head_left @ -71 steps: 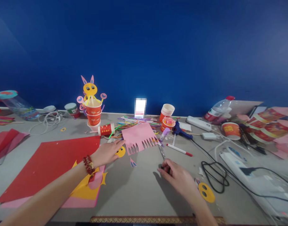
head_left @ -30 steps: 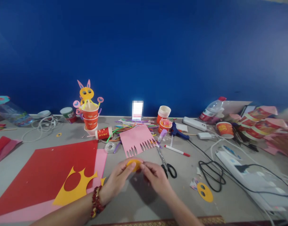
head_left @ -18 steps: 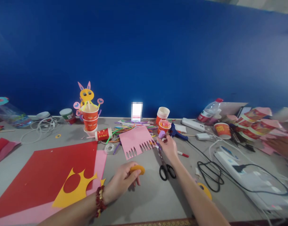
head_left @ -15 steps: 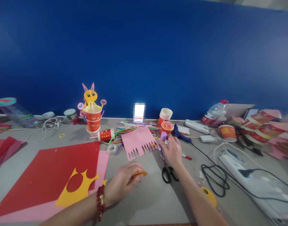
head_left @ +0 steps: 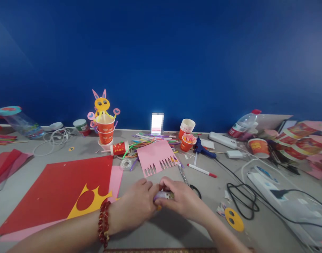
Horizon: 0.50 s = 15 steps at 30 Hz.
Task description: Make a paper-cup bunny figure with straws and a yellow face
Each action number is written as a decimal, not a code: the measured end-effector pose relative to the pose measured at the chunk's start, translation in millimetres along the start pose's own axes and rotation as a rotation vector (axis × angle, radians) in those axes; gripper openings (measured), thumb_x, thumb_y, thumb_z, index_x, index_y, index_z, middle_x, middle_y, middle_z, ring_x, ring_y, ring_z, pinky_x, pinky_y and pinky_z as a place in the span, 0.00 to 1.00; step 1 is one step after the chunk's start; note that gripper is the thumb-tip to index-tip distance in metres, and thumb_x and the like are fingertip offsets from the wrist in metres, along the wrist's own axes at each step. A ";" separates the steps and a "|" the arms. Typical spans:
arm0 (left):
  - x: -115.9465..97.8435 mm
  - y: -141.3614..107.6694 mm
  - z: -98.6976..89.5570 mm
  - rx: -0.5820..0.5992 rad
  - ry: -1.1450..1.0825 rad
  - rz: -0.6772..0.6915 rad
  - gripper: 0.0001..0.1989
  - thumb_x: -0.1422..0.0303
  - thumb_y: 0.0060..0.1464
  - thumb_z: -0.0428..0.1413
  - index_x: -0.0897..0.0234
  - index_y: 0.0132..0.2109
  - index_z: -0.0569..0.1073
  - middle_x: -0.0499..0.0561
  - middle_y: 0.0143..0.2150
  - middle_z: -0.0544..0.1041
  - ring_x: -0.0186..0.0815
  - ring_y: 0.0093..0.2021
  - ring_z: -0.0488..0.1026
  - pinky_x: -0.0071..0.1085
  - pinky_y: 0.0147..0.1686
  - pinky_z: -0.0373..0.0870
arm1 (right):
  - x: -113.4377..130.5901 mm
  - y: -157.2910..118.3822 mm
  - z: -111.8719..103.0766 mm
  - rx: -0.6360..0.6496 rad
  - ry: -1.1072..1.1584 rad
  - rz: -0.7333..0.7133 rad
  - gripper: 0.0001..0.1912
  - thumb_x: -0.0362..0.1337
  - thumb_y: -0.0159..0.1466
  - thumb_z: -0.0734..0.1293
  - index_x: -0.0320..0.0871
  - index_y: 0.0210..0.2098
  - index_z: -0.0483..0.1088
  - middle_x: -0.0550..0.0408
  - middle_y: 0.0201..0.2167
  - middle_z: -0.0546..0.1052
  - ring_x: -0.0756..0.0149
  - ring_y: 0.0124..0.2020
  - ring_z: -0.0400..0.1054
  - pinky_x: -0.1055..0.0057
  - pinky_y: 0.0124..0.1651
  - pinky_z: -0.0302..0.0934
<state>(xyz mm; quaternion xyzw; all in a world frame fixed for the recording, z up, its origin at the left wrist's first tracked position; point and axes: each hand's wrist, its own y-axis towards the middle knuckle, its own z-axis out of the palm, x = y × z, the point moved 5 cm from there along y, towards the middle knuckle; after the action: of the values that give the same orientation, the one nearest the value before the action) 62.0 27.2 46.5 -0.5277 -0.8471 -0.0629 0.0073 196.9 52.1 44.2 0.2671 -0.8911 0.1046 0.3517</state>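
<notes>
My two hands meet above the grey table, near its front. My right hand (head_left: 180, 196) is closed around a small light-purple glue stick (head_left: 163, 195), held sideways. My left hand (head_left: 137, 198) is closed beside it, its fingertips at the purple end of the stick. A bit of yellow paper (head_left: 159, 207) shows beneath the left fingers; most of it is hidden. Black-handled scissors (head_left: 186, 176) lie just beyond my right hand, partly covered by it. Past both hands rests a pink paper sheet (head_left: 157, 156) with notches cut along its near edge.
To the left lie red paper (head_left: 63, 189) and a cut yellow sheet (head_left: 97, 201). A cup figure (head_left: 106, 131) stands behind. On the right are a red-capped marker (head_left: 201, 170), a blue glue gun (head_left: 204, 150), a yellow paper face (head_left: 234, 219), black cable (head_left: 241, 200) and a power strip (head_left: 271, 196).
My right hand has come back toward me from beside the cups, bringing the purple glue stick to my left hand. The marker is now uncovered, and the yellow piece is mostly hidden.
</notes>
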 end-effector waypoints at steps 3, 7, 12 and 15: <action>-1.9 -4.1 0.3 0.031 -0.175 -0.017 0.07 0.64 0.59 0.55 0.60 0.40 0.75 0.54 0.40 0.75 0.41 0.36 0.72 0.35 0.35 0.68 | 4.7 -4.3 7.1 0.043 -0.155 -0.076 0.15 0.50 0.66 0.66 0.44 0.43 0.68 0.57 0.29 0.78 0.62 0.30 0.73 0.73 0.29 0.52; -1.9 -14.1 -5.4 0.014 -0.520 -0.019 0.12 0.64 0.61 0.53 0.61 0.30 0.74 0.49 0.33 0.74 0.33 0.30 0.70 0.28 0.29 0.63 | 10.1 -15.0 11.8 0.025 -0.394 -0.229 0.18 0.53 0.66 0.65 0.44 0.41 0.70 0.55 0.27 0.79 0.61 0.26 0.73 0.71 0.27 0.51; 19.9 -38.8 -10.3 0.080 -0.875 -0.077 0.18 0.63 0.65 0.48 0.63 0.28 0.69 0.46 0.28 0.66 0.30 0.29 0.66 0.23 0.29 0.62 | -10.5 -36.9 -26.9 -0.230 -0.355 -0.210 0.14 0.48 0.68 0.63 0.45 0.38 0.70 0.53 0.28 0.79 0.62 0.27 0.72 0.71 0.30 0.56; 55.3 -51.3 0.6 -0.032 -0.568 -0.311 0.16 0.63 0.65 0.48 0.63 0.31 0.71 0.49 0.35 0.67 0.33 0.33 0.66 0.27 0.34 0.64 | -40.2 -48.3 -47.6 -0.378 -0.050 0.051 0.11 0.46 0.69 0.61 0.46 0.43 0.67 0.57 0.27 0.75 0.67 0.23 0.67 0.74 0.27 0.57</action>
<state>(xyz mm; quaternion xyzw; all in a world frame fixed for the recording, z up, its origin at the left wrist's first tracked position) -8.4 54.3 45.3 -0.3882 -0.8847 0.0734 -0.2474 275.2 45.8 51.5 0.1761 -0.9099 -0.0625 0.3704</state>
